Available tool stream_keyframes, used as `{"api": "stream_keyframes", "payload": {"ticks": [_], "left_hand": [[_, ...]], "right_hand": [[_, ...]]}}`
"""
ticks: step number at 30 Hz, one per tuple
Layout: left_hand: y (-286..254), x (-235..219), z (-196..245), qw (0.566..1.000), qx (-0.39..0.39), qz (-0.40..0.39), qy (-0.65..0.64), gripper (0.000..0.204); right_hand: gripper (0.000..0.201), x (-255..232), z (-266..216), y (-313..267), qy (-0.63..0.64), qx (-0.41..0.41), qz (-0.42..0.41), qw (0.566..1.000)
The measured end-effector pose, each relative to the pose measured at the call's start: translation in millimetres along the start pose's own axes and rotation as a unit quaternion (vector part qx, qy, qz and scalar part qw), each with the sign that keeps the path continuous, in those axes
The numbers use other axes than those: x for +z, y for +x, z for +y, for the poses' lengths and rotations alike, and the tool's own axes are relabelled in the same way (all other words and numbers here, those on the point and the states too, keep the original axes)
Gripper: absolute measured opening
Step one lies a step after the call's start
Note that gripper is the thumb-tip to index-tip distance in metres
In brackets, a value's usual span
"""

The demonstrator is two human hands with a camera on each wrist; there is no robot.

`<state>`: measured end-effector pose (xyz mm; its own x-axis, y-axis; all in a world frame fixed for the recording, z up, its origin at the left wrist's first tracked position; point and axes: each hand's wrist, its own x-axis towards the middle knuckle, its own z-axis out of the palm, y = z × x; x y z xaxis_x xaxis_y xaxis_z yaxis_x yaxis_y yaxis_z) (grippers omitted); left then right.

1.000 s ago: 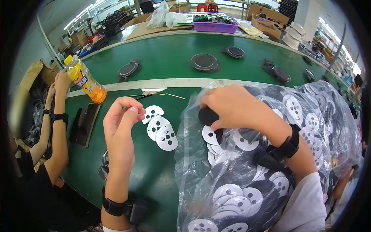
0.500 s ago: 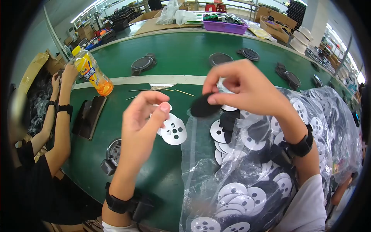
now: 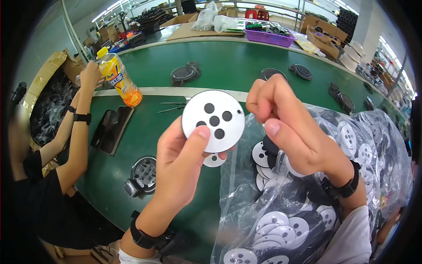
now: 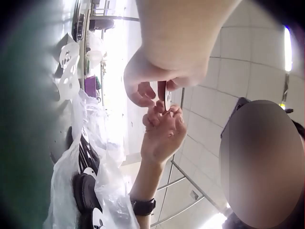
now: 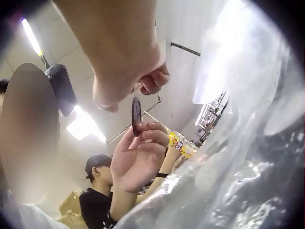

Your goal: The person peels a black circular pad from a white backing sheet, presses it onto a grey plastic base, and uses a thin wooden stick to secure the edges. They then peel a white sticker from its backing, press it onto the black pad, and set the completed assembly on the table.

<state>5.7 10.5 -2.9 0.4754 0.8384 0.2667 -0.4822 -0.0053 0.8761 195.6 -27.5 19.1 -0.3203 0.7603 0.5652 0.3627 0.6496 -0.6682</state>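
My left hand (image 3: 180, 163) pinches a round pad (image 3: 220, 116) by its lower left edge, thumb on the white face. That face has several dark round spots and a small one near the rim; in the right wrist view the pad (image 5: 137, 116) stands edge-on. Just right of it, my right hand (image 3: 294, 132) is raised with curled fingers, and nothing shows between them. Under the right hand lies a clear plastic bag (image 3: 233, 207) with many such pads (image 3: 272, 220), some white side up, some black. Another white piece (image 3: 213, 161) lies on the table, partly hidden behind the left hand.
A round black housing (image 3: 144, 171) sits left of my left forearm. Farther off are tweezers (image 3: 172, 107), a dark phone-like slab (image 3: 113, 130) and a drink bottle (image 3: 121, 81). Black round parts (image 3: 184, 74) lie on the green belt (image 3: 233, 55). Another person (image 3: 66, 154) works at left.
The right hand lifted a black pad from the bag and brought it leftward. Now the left hand holds a pad with its white face showing, and the right hand is apart from it.
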Motion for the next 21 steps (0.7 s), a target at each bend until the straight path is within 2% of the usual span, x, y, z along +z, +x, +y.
{"api": "stream_keyframes", "payload": {"ticks": [3,4,7,9,13,15,17,19,21], "left_hand": [[-4,0,1,0.998,0.026,0.009,0.064,0.032],[-4,-4,0,0.998,0.034,-0.015,0.049,0.032],[-7,-4,-1,0.996,0.061,0.012,0.065,0.032],[-7,-8,-3,0.993,0.086,0.006,0.082,0.034],[-10,-6,-1,0.995,0.098,0.011,-0.022,0.03],[-10,-6,-1,0.993,0.102,0.011,-0.055,0.032],[-9,-13,0,0.997,0.068,-0.032,-0.008,0.036],[-9,-14,-3,0.997,0.068,-0.033,0.001,0.038],[-11,-19,-6,0.993,0.09,-0.043,0.062,0.037]], "right_hand": [[0.01,2,-8,2,-0.028,0.022,0.012,0.999],[0.01,1,-10,3,-0.028,0.023,0.013,0.999],[0.009,1,-11,5,0.018,0.025,0.004,1.0],[0.011,4,-10,6,0.101,0.005,0.017,0.995],[0.014,5,-16,7,0.129,0.027,0.058,0.99],[0.015,2,-18,7,0.096,0.024,0.041,0.994],[0.013,4,-25,6,0.09,0.041,0.049,0.994],[0.012,5,-28,5,0.085,0.058,0.056,0.993],[0.01,4,-28,4,-0.04,0.036,0.06,0.997]]}}
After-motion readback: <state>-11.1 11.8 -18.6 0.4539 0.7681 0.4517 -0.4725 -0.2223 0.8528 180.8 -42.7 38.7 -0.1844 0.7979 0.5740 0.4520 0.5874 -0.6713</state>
